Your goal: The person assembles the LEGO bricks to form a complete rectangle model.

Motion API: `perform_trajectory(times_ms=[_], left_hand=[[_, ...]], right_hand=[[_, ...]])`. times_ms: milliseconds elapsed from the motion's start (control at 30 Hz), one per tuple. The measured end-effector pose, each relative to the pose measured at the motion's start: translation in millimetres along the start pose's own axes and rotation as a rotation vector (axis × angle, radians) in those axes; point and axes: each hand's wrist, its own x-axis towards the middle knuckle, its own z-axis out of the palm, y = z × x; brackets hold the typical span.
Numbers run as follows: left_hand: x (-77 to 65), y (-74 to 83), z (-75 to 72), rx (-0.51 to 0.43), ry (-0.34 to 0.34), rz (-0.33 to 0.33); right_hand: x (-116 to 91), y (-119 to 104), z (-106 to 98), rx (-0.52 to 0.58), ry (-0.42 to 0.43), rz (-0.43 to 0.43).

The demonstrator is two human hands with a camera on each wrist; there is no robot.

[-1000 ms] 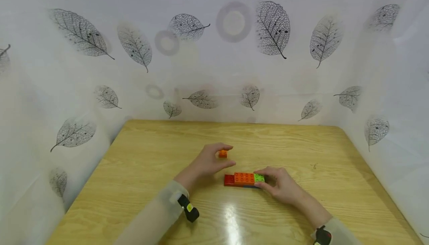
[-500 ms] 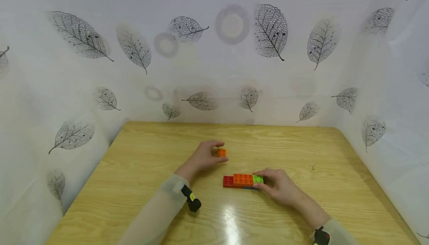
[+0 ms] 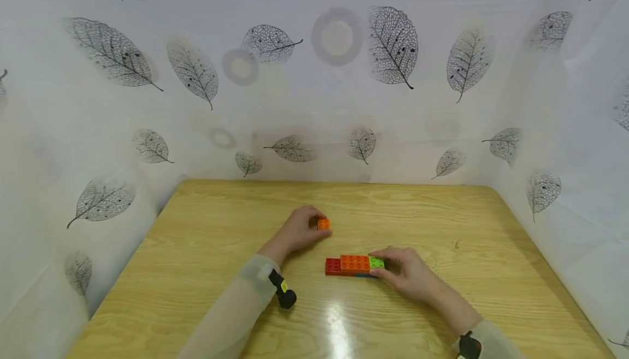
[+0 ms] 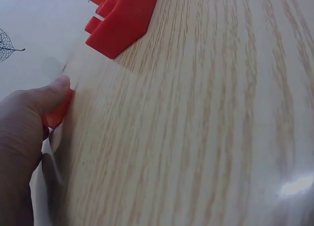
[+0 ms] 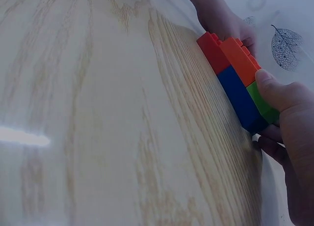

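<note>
My left hand (image 3: 297,232) pinches a small orange toy brick (image 3: 322,224) on the table between thumb and fingers; in the left wrist view the thumb covers part of that brick (image 4: 60,112). Nearer to me lies a joined row of building bricks. Its bottom layer is a red brick (image 3: 332,265) on the left and a blue brick (image 5: 240,99) on the right. On top sit a longer orange brick (image 3: 355,262) and, at the right end, a green brick (image 3: 376,262). My right hand (image 3: 413,275) grips that green end, its thumb on the near side.
The wooden table (image 3: 221,206) lies under both hands, with a bright glare spot near its front. A pale curtain (image 3: 295,91) printed with leaves stands around its back and sides. A black camera strap (image 3: 282,289) circles the left wrist.
My left hand has moved slightly back and left, and its thumb and fingers have come together on the small orange brick. The right hand stays on the green brick.
</note>
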Motion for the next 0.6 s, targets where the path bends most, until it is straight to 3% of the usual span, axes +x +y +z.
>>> perform_trajectory(times_ms=[333,600], left_hand=[[-6.8,8.1,-6.3,-0.086,-0.027,-0.065],[-14.4,16.1,-13.2,-0.11,-0.048,0.003]], right_hand=[[0,0,1,0.012,0.006,0.009],[-1,1,2,0.023,0.021,0.008]])
